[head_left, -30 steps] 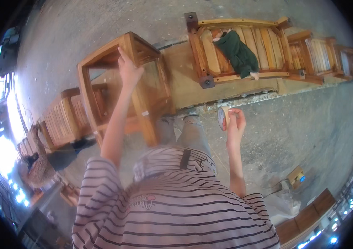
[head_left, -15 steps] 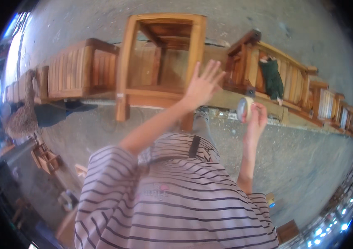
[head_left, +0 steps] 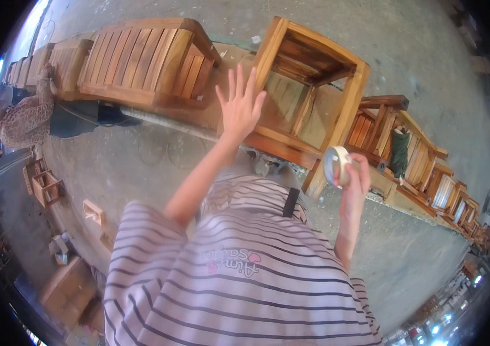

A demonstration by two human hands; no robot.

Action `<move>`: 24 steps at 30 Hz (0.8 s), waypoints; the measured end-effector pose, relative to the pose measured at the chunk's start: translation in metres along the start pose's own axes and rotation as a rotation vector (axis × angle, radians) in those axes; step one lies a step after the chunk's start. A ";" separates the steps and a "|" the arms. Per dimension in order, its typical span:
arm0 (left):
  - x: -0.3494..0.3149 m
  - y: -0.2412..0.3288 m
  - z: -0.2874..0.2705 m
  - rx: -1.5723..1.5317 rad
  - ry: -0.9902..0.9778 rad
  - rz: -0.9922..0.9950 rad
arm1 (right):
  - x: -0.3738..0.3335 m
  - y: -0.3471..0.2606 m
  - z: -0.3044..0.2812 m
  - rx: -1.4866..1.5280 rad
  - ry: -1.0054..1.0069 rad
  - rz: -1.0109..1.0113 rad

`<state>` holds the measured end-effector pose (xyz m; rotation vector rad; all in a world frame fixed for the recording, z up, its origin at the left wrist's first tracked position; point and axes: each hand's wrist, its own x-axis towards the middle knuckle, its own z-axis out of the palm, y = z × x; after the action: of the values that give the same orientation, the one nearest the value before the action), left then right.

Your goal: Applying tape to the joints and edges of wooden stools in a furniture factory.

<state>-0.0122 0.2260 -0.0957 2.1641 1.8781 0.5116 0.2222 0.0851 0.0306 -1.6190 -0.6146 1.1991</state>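
My left hand is stretched out with its fingers spread and holds nothing. It is nearest to the left side of an open wooden frame, shaped like a chair or small table without a top. Whether the palm touches the wood, I cannot tell. In my right hand is a roll of pale tape, gripped at its right edge and tilted so its hollow core shows. This roll hangs in front of the frame's near right leg.
A slatted wooden chair stands to the left, with more in line beyond it. Further slatted pieces run off to the right, a dark green cloth-like thing on one. A person is at the far left. Cardboard boxes lie at lower left.
The whole view has swung, so the furniture sits further right in it. My left hand has gone from the frame's right side to its left. The tape stays in my right hand.
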 end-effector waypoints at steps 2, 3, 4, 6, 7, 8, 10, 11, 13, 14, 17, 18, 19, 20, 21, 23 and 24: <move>-0.004 -0.005 -0.007 -0.304 0.074 -0.078 | -0.002 -0.002 0.027 -0.017 -0.099 -0.009; -0.002 -0.008 -0.013 -0.597 0.157 -0.152 | -0.002 -0.006 0.043 -0.021 -0.204 -0.025; -0.003 -0.006 -0.031 -0.863 0.139 -0.117 | -0.003 -0.007 0.053 -0.037 -0.266 -0.028; -0.011 0.004 -0.076 -0.987 -0.104 -0.057 | -0.008 -0.010 0.072 -0.060 -0.357 -0.035; -0.018 0.009 -0.094 -1.089 -0.335 -0.001 | -0.008 -0.008 0.079 -0.071 -0.405 -0.031; -0.026 0.009 -0.100 -1.106 -0.350 -0.004 | -0.010 -0.008 0.089 -0.072 -0.418 -0.010; -0.043 0.013 -0.112 -1.179 -0.488 0.030 | -0.019 -0.008 0.100 -0.066 -0.432 0.007; -0.047 0.013 -0.114 -1.183 -0.497 0.032 | -0.023 -0.007 0.102 -0.088 -0.437 0.012; -0.053 0.013 -0.119 -1.092 -0.405 0.161 | -0.031 -0.007 0.106 -0.110 -0.430 0.021; -0.055 0.015 -0.123 -1.151 -0.411 0.076 | -0.035 -0.007 0.108 -0.127 -0.436 0.028; -0.065 0.014 -0.115 -1.147 -0.446 -0.045 | -0.044 -0.001 0.107 -0.150 -0.452 0.033; -0.068 0.015 -0.115 -1.149 -0.457 -0.046 | -0.047 0.001 0.107 -0.154 -0.466 0.027; -0.070 0.015 -0.116 -1.111 -0.425 -0.042 | -0.050 0.002 0.106 -0.152 -0.458 0.034; -0.072 0.016 -0.117 -1.073 -0.392 -0.036 | -0.052 0.002 0.105 -0.164 -0.456 0.022; -0.074 0.017 -0.118 -1.074 -0.401 -0.034 | -0.054 0.002 0.105 -0.175 -0.454 0.007; -0.077 0.019 -0.119 -0.946 -0.289 0.033 | -0.059 0.002 0.103 -0.160 -0.436 0.020; -0.079 0.020 -0.119 -0.946 -0.293 0.036 | -0.061 0.003 0.101 -0.147 -0.427 0.029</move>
<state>-0.0514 0.1384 0.0121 1.5158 1.0907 0.8206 0.1063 0.0748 0.0509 -1.5012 -0.9701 1.5684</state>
